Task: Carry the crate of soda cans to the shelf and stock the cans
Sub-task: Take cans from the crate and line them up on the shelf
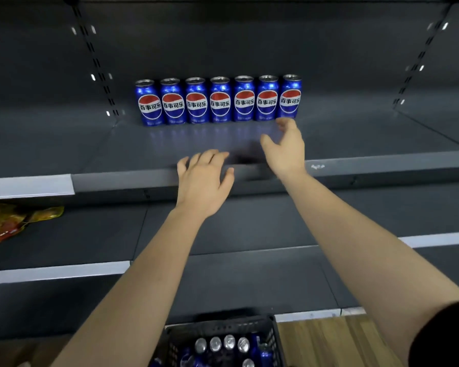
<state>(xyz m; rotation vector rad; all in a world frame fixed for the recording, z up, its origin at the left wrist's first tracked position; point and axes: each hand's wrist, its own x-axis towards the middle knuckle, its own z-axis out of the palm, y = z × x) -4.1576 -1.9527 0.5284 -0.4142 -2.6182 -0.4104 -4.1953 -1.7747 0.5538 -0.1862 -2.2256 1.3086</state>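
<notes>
Seven cans stand upright in a row at the back of the shelf, side by side, labels out. Right hand: fingers loose and spread, nothing in them, tips at the base of the row's right-end can. Cannot tell if they touch it. Left hand: in front of the row, over the shelf lip, fingers straight, also empty. Crate sits well below the row, on the floor by the look of it. Crate cans stand inside it, tops up.

Handling, my read: full cans, moderate weight, rigid but easy to dent if squeezed or dropped. Smooth painted metal, a bit slick. Grip round the mid-body, thumb opposite fingers, not by the rim. They're tall and narrow, so a nudge could topple neighbours.

Surface: flat dark metal, slightly glossy, reflects the row. There's free room right of the row and in front of it. Down-left of the row, a crumpled snack bag lies on a lower shelf. Wood floor far below the row, to the right.
</notes>
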